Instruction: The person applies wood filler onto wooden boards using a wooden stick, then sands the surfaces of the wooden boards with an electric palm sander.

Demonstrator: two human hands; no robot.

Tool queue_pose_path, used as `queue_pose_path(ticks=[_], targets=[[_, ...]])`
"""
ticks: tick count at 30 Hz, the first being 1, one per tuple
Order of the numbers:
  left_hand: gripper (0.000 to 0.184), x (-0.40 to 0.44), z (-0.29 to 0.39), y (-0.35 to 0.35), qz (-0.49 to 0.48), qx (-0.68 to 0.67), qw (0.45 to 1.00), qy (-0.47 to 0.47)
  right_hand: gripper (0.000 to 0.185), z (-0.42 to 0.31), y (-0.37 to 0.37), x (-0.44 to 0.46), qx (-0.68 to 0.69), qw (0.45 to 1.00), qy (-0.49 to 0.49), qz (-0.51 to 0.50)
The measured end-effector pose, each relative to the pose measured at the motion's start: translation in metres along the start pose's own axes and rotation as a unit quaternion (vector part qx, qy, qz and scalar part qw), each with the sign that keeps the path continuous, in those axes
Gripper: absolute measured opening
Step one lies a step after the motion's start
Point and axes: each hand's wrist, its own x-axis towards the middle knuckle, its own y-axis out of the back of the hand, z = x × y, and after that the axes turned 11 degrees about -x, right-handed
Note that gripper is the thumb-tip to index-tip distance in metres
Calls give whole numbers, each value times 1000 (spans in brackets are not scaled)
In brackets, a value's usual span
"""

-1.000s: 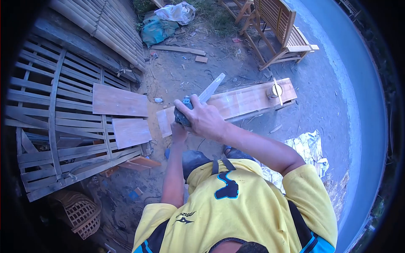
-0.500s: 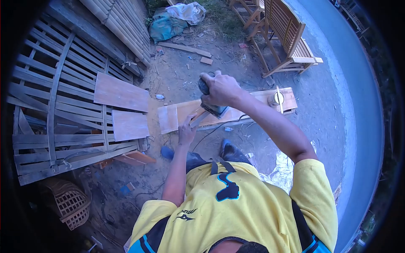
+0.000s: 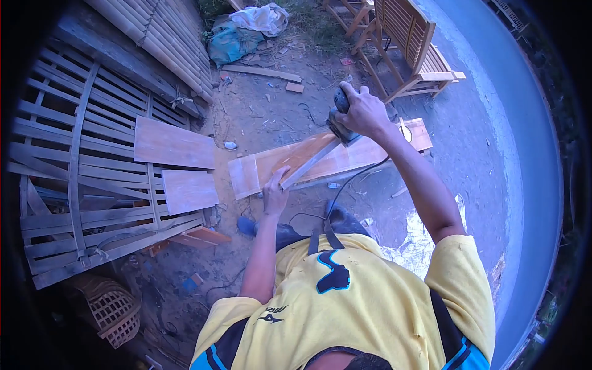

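Note:
My right hand (image 3: 365,112) is wrapped round a dark power sander (image 3: 342,123), which rests at the far end of a narrow wooden piece (image 3: 309,161). The near end of that piece is gripped by my left hand (image 3: 275,192), with the fingers on its edge. Beneath both lies a long plank (image 3: 250,176) on a low support. A can (image 3: 405,133) with a stick across its top stands at the plank's right end, partly behind my right wrist. The sander's dark cord runs below my right forearm toward my legs.
Two flat boards (image 3: 174,143) (image 3: 190,190) lie on a slatted bamboo frame (image 3: 77,166) at the left. A wooden bench (image 3: 410,49) stands at the upper right. Bags (image 3: 234,43) lie at the top, a woven basket (image 3: 114,311) at the lower left, and a shiny sheet (image 3: 418,243) on the ground.
The sander and my right hand have moved right and up along the wooden piece, which was tilted up and is now lower over the plank. My left hand stays at its near end.

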Motion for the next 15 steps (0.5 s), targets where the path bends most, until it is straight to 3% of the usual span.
queue_pose_path(ticks=[3,5,8,9,10,12,14,15], targets=[[43,6,4,2,-27,-9,999,-14,84,-47,-1,-54,82,995,64,-13],[41,-9,-37,11,-92,50,995,6,89,-81,-21,-94,136,978,155,35],[32,4,9,11,15,8,1000,-17,93,-102,-49,-130,186,951,235,81],[31,4,-25,19,-47,-16,998,28,94,-105,-52,-135,198,938,274,83],[30,14,-15,24,-103,-42,991,73,94,-99,-55,-130,199,937,276,83],[39,29,3,32,-64,-32,994,84,94,-73,-60,-105,175,942,242,154],[47,45,9,41,-101,15,993,58,88,-42,-66,-75,206,939,172,215],[48,52,17,47,-121,-9,986,117,84,-27,-70,-57,219,938,118,240]])
